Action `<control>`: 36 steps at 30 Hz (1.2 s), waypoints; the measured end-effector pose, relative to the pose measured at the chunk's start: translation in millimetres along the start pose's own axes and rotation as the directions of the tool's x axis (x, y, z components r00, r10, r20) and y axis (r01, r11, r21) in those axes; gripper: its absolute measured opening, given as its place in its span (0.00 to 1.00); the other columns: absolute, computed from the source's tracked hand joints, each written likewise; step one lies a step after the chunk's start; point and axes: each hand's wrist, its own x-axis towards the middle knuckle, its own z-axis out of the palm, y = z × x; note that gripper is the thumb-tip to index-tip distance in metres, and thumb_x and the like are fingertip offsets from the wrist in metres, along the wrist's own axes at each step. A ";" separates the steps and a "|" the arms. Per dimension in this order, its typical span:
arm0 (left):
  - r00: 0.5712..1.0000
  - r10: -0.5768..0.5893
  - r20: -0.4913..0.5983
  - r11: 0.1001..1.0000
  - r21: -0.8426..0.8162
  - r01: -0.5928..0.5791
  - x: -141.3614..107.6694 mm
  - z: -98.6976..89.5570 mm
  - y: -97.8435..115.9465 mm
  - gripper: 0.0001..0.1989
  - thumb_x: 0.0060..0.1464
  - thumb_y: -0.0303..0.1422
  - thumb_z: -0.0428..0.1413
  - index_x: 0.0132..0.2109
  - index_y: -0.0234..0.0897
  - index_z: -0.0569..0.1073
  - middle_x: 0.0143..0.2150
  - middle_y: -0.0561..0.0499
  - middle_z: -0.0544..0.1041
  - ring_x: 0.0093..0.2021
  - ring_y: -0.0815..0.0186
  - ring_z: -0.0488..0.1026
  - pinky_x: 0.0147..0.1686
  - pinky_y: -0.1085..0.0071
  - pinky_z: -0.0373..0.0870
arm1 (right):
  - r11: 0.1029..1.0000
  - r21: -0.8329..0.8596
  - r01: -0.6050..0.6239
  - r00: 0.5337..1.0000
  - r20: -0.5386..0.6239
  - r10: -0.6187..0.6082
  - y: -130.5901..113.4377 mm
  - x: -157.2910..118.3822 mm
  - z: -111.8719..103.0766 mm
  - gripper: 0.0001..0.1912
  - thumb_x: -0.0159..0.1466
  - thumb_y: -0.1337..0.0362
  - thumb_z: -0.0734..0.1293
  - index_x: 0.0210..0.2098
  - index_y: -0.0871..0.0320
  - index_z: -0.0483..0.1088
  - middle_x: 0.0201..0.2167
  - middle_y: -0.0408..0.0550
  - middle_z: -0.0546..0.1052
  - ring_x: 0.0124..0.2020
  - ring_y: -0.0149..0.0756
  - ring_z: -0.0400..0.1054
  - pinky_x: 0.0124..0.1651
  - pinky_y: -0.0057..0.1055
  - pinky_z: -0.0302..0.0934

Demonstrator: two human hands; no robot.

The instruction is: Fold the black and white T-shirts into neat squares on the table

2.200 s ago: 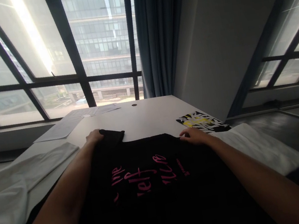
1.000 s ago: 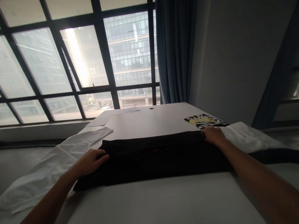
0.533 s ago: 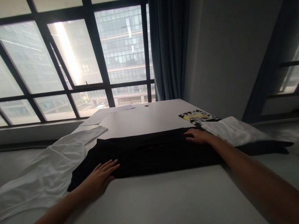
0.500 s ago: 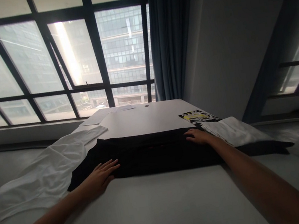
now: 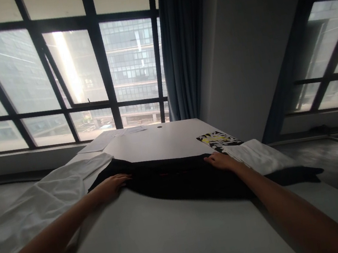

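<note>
A black garment [image 5: 178, 182] lies spread sideways across the white table [image 5: 161, 239]; what kind it is does not show. Its near edge curves up on the left, where my left hand [image 5: 113, 185] is closed on the cloth. My right hand [image 5: 221, 161] has its fingers curled over the garment's far edge, right of its middle. Beyond my right wrist, a dark end of the cloth [image 5: 295, 175] sticks out to the right.
White cloth [image 5: 48, 197] is draped at the left. A folded white cloth [image 5: 260, 157] and a black, white and yellow patterned piece [image 5: 219, 139] lie at the right. Papers [image 5: 100, 140] rest at the table's far left, before windows and a blue curtain [image 5: 184, 47].
My left fingers, flat before, have closed on the black garment and drawn its near left edge up and away from me. My right fingers have curled at the far edge. The view has shifted slightly.
</note>
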 end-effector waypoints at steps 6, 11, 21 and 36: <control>0.998 0.001 -0.055 0.964 0.266 0.014 -12.9 -16.5 -9.9 0.20 0.63 0.30 0.49 0.57 0.52 0.75 0.58 0.48 0.73 0.57 0.54 0.69 0.57 0.56 0.64 | 0.987 -0.123 -0.103 0.995 -0.002 0.103 -10.1 10.5 -9.0 0.24 0.68 0.61 0.61 0.63 0.57 0.65 0.63 0.57 0.67 0.63 0.47 0.61 0.60 0.42 0.57; 0.999 -0.024 -0.032 0.934 0.355 0.033 -12.0 -15.0 12.9 0.27 0.53 0.20 0.51 0.54 0.51 0.78 0.48 0.48 0.74 0.45 0.59 0.72 0.46 0.64 0.69 | 0.983 -0.154 -0.103 0.978 0.164 0.128 -8.8 6.1 -23.3 0.20 0.64 0.63 0.65 0.54 0.59 0.73 0.54 0.58 0.76 0.55 0.47 0.70 0.53 0.37 0.63; 0.923 -0.234 -0.304 0.839 0.416 0.350 33.4 -27.2 -1.8 0.21 0.54 0.24 0.49 0.47 0.46 0.81 0.49 0.43 0.76 0.49 0.51 0.71 0.48 0.57 0.65 | 0.971 -0.211 -0.111 0.822 0.530 0.209 -47.4 -67.2 -54.7 0.08 0.49 0.70 0.71 0.30 0.64 0.77 0.29 0.54 0.78 0.39 0.50 0.76 0.40 0.39 0.70; 0.956 -0.109 -0.274 0.823 -0.564 -0.068 83.6 -5.1 74.8 0.25 0.37 0.24 0.45 0.41 0.38 0.80 0.55 0.47 0.77 0.54 0.54 0.72 0.55 0.57 0.68 | 0.726 0.688 0.000 0.941 0.246 -0.233 -133.5 4.2 -32.4 0.26 0.63 0.46 0.68 0.51 0.59 0.71 0.49 0.57 0.77 0.40 0.39 0.74 0.39 0.33 0.71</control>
